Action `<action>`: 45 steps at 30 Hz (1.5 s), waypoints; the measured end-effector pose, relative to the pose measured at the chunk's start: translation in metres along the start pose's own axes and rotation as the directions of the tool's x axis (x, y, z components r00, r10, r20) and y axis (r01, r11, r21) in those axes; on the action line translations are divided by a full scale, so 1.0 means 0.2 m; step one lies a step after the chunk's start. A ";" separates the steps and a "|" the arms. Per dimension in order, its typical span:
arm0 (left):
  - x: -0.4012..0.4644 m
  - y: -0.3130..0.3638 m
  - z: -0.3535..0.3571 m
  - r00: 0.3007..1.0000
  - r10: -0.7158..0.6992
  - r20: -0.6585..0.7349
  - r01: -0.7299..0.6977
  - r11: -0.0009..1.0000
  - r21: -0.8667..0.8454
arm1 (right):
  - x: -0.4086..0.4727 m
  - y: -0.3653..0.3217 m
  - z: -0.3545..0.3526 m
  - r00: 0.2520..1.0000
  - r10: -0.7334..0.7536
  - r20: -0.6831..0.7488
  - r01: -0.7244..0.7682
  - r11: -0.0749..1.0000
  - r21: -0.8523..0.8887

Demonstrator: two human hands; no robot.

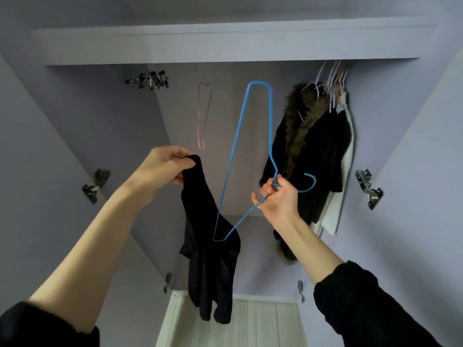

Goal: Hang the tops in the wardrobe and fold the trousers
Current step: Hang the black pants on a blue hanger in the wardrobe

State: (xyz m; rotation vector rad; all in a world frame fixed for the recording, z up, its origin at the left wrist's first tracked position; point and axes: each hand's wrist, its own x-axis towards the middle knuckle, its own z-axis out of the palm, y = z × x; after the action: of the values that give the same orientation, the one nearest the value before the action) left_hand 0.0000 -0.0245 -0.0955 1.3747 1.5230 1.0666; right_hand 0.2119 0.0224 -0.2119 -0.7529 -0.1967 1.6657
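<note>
I face the open wardrobe (140,43). My left hand (162,166) grips the upper end of a black top (208,246), which hangs down limp in front of the wardrobe. My right hand (275,196) holds a blue wire hanger (250,146) at its neck. The hanger is turned on end: its hook points right and one corner sits low against the black top. The hanger's other corner points up into the wardrobe.
At the right of the wardrobe hang a fur-trimmed black coat (308,146), a white garment (338,209) and several pastel hangers (333,81). A faint pink hanger (204,113) hangs at the middle. Both wardrobe doors stand open, with metal hinges (369,187) on each side.
</note>
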 end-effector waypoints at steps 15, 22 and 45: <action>0.00 -0.02 -0.16 0.993 0.025 -0.119 -0.010 0.992 0.129 | -0.01 0.04 0.30 0.988 -0.012 0.151 0.000 0.997 0.080; -0.01 0.01 -0.33 0.952 0.041 -0.302 -0.043 0.999 -0.001 | 0.01 0.16 0.23 0.980 -0.187 0.061 0.189 0.806 -0.561; 0.04 -0.21 -0.46 0.937 0.158 -0.311 0.042 0.834 0.550 | -0.14 0.00 0.58 0.828 0.144 0.542 0.488 -0.662 -0.569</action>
State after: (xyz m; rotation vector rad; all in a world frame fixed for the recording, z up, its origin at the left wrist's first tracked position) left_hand -0.1017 -0.0257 -0.1057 1.6872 2.1876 0.9792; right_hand 0.1466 0.0277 -0.1114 -1.5060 -2.5314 0.3240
